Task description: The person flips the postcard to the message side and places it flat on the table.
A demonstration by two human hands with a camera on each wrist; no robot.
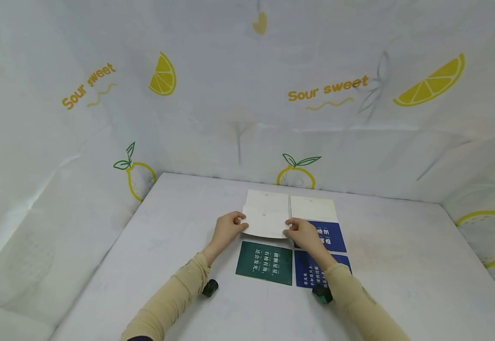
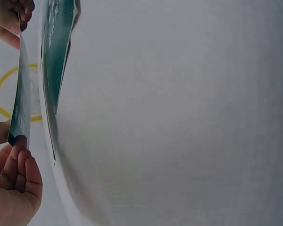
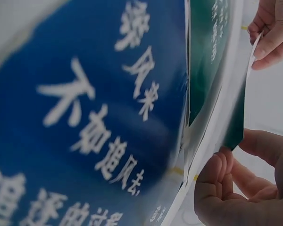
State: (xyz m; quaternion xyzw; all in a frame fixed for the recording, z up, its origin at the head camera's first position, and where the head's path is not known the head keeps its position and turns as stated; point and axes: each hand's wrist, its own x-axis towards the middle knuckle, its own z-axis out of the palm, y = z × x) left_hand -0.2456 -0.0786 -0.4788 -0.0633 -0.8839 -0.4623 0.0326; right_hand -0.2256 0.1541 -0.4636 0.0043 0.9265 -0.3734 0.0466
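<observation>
My left hand point(image 1: 227, 229) and right hand point(image 1: 307, 235) pinch a card point(image 1: 265, 222) between them at its two near corners. Its upper face is white with a small mark, and its underside looks dark green in the wrist views point(image 2: 21, 103). The card is raised off the table, and its near edge bows slightly. Beyond it, a white surface point(image 1: 266, 196) with another small mark looks like a second card, partly covered. Just nearer to me lies a green card point(image 1: 264, 263) with white characters. Beneath my right forearm are two blue cards point(image 1: 334, 237), partly hidden.
A white card point(image 1: 313, 208) lies at the back right, above the blue ones. The white table point(image 1: 179, 208) meets a lemon-printed curtain point(image 1: 213, 142) at its back edge. Dark wrist devices point(image 1: 210, 288) hang under both forearms.
</observation>
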